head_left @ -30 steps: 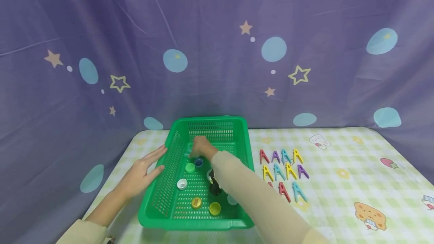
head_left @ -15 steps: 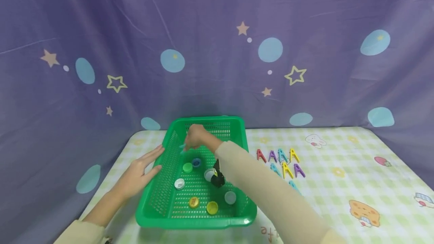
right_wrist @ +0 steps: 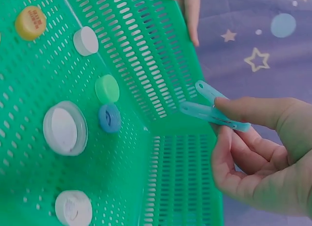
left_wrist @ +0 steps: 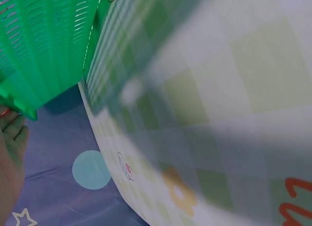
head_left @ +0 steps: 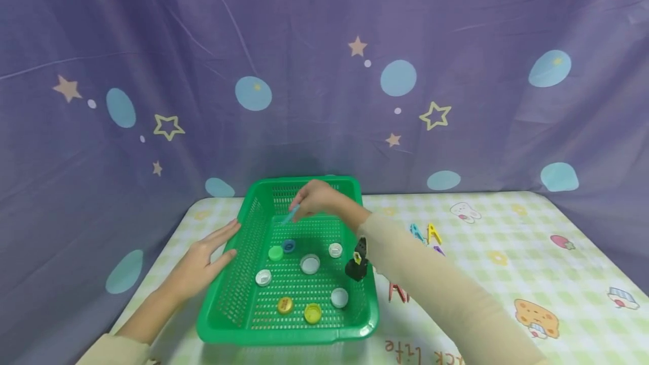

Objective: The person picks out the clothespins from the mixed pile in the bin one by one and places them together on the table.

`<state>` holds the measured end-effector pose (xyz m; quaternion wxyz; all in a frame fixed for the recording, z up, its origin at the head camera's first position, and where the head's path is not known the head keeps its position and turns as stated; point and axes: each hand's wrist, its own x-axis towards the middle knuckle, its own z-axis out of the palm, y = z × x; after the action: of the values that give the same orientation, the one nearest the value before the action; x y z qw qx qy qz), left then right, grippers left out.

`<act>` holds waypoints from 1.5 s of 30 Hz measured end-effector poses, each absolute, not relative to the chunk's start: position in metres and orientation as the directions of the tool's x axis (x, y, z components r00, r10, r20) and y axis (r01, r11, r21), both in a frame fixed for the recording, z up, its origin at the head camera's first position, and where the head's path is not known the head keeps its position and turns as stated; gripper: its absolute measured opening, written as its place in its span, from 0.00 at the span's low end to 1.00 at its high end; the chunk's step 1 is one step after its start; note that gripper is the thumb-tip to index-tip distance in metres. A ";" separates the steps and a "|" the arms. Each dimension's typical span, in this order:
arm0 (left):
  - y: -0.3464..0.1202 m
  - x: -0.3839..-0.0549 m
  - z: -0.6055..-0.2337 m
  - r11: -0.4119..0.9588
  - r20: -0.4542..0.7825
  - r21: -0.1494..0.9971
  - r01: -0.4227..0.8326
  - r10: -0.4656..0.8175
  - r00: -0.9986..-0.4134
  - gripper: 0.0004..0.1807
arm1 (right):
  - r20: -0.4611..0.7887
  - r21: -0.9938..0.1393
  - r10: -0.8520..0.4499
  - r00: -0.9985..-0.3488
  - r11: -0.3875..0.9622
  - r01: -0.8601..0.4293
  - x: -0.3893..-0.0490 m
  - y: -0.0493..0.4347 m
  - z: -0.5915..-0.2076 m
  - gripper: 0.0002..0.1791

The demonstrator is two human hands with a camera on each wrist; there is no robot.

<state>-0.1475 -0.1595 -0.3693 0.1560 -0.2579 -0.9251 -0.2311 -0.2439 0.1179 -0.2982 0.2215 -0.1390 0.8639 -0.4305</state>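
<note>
My right hand [head_left: 319,199] is above the far part of the green plastic basket [head_left: 286,335]. Between thumb and fingers it pinches a light blue clothespin [right_wrist: 209,110], whose handle ends point away from the palm. On the basket's left rim rests my left hand [head_left: 199,266], its fingers extended. Several bottle caps lie spread over the basket floor, among them a light green cap [head_left: 276,253], a blue cap [head_left: 288,246], a gold cap [head_left: 285,305], a yellow cap [head_left: 312,314] and a wide clear-rimmed cap [head_left: 310,264].
To the right of the basket, clothespins lie on the checked tablecloth [head_left: 487,275]; a yellow clothespin [head_left: 433,234] and a red clothespin [head_left: 398,292] show, while my right forearm hides others. A purple curtain [head_left: 304,145] hangs behind the table.
My right hand has come up from the basket floor and moved right, with the light blue clothespin in its fingers. A white cap at the basket's right has come into view. The left hand stays put.
</note>
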 end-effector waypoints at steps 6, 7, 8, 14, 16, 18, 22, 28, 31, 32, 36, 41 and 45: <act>-0.160 -0.147 -0.370 0.752 0.412 0.353 0.556 0.409 -0.814 0.28 | -0.292 -0.820 -0.458 -0.840 0.572 -0.027 -0.242 0.143 -0.296 0.10; -0.160 -0.147 -0.370 0.751 0.414 0.353 0.558 0.410 -0.813 0.28 | -0.293 -0.821 -0.461 -0.838 0.570 -0.026 -0.241 0.148 -0.296 0.10; -0.160 -0.147 -0.370 0.751 0.414 0.352 0.559 0.410 -0.812 0.28 | -0.293 -0.823 -0.466 -0.835 0.567 -0.027 -0.240 0.152 -0.296 0.11; -0.160 -0.147 -0.369 0.764 0.409 0.336 0.551 0.409 -0.816 0.28 | -0.282 -0.837 -0.471 -0.836 0.547 -0.026 -0.233 0.177 -0.294 0.12; -0.160 -0.147 -0.370 0.770 0.402 0.333 0.544 0.406 -0.820 0.28 | -0.281 -0.842 -0.472 -0.836 0.539 -0.021 -0.230 0.185 -0.295 0.11; -0.161 -0.146 -0.370 0.774 0.396 0.332 0.539 0.405 -0.824 0.28 | -0.280 -0.845 -0.473 -0.835 0.534 -0.019 -0.228 0.192 -0.297 0.11; -0.160 -0.146 -0.370 0.769 0.392 0.343 0.539 0.405 -0.826 0.28 | -0.272 -0.844 -0.475 -0.837 0.536 -0.030 -0.223 0.207 -0.299 0.11; -0.159 -0.147 -0.368 0.757 0.400 0.353 0.550 0.409 -0.820 0.28 | -0.246 -0.852 -0.467 -0.849 0.522 -0.040 -0.215 0.232 -0.301 0.15; -0.160 -0.148 -0.366 0.762 0.397 0.348 0.546 0.408 -0.822 0.28 | -0.241 -0.852 -0.447 -0.861 0.522 -0.033 -0.210 0.244 -0.302 0.16; -0.160 -0.148 -0.366 0.763 0.396 0.346 0.545 0.408 -0.823 0.28 | -0.237 -0.852 -0.444 -0.864 0.522 -0.034 -0.208 0.248 -0.303 0.17; -0.160 -0.149 -0.364 0.765 0.391 0.346 0.543 0.408 -0.825 0.28 | -0.214 -0.854 -0.431 -0.877 0.519 -0.047 -0.202 0.267 -0.309 0.18; -0.159 -0.148 -0.365 0.759 0.398 0.352 0.548 0.409 -0.821 0.28 | -0.189 -0.881 -0.457 -0.869 0.469 -0.055 -0.196 0.293 -0.325 0.18; -0.159 -0.148 -0.365 0.760 0.397 0.355 0.545 0.405 -0.824 0.27 | -0.208 -0.885 -0.461 -0.863 0.464 -0.035 -0.187 0.315 -0.338 0.21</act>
<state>-0.1475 -0.1590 -0.3653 0.1500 -0.2563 -0.9259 -0.2333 -0.1874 0.3146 -0.3384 0.2148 -0.1495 0.8281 -0.4958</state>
